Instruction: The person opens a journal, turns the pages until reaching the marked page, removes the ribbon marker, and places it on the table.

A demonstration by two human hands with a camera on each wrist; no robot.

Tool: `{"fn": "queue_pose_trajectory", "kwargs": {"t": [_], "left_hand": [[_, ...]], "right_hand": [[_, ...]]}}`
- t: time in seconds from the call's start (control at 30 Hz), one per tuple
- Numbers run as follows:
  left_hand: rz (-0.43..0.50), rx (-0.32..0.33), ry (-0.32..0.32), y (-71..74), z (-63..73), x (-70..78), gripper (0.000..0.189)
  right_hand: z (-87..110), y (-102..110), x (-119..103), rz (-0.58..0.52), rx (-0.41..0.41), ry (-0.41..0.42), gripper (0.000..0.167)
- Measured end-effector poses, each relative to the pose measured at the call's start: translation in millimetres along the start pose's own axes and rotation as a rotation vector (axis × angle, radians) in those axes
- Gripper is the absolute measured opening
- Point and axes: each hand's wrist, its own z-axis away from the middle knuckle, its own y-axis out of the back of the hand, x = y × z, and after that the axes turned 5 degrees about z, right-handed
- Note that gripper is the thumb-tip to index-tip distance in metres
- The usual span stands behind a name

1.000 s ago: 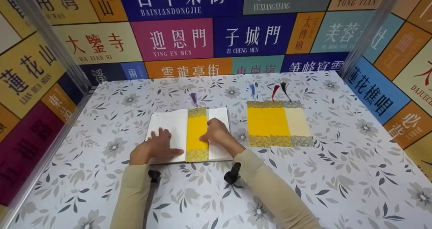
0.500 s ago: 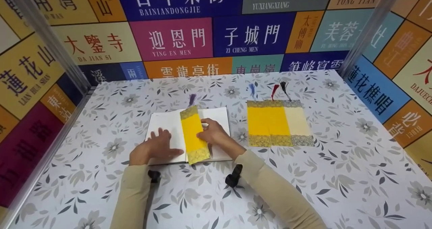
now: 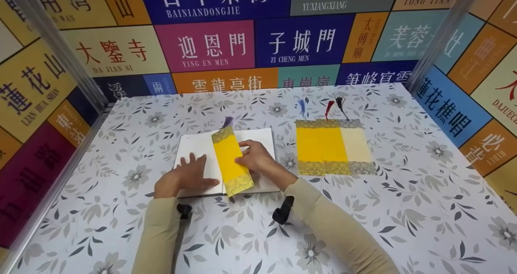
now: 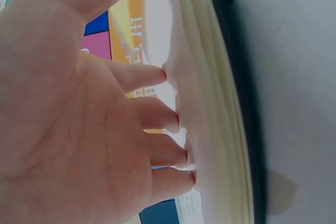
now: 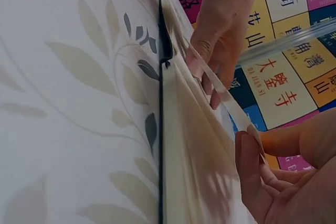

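An open book (image 3: 266, 139) with blank white pages lies mid-table in the head view. Over its middle a yellow bookmark (image 3: 229, 155) with lace-patterned ends and a purple tassel (image 3: 228, 122) slants, top toward the left. My right hand (image 3: 257, 157) pinches the bookmark's right edge between thumb and fingers. In the right wrist view the bookmark (image 5: 231, 103) shows edge-on, raised off the pages. My left hand (image 3: 186, 176) rests on the left page, fingers spread. Its fingertips (image 4: 173, 121) press the paper in the left wrist view.
Right of the book lie two yellow bookmarks (image 3: 321, 145) and a cream one (image 3: 356, 145), side by side, with blue, red and black tassels (image 3: 339, 102) above. Panels with printed characters (image 3: 214, 46) stand behind the flower-patterned table (image 3: 226, 233).
The bookmark lay straight along the book's middle; my right hand has lifted and turned it, so its top leans left and its lower end sits further right. My left hand stays in place.
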Motion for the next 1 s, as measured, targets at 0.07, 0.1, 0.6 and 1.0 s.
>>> {"fn": "queue_pose_trajectory", "kwargs": {"t": [0.07, 0.1, 0.6, 1.0], "left_hand": [[-0.03, 0.001, -0.003, -0.3, 0.3, 0.4, 0.098], [-0.045, 0.004, -0.006, -0.7, 0.7, 0.4, 0.098], [-0.039, 0.032, -0.056, -4.6, 3.4, -1.2, 0.097], [-0.008, 0.026, -0.076, -3.6, 5.5, -1.5, 0.098]], "right_hand": [[1.4, 9.1, -2.6, -0.017, 0.0, -0.028, 0.054], [2.2, 14.1, -3.8, -0.026, 0.003, -0.042, 0.054], [10.0, 101.3, -7.0, -0.023, 0.175, -0.149, 0.043], [16.1, 181.8, 25.2, -0.062, 0.309, -0.142, 0.046]]}}
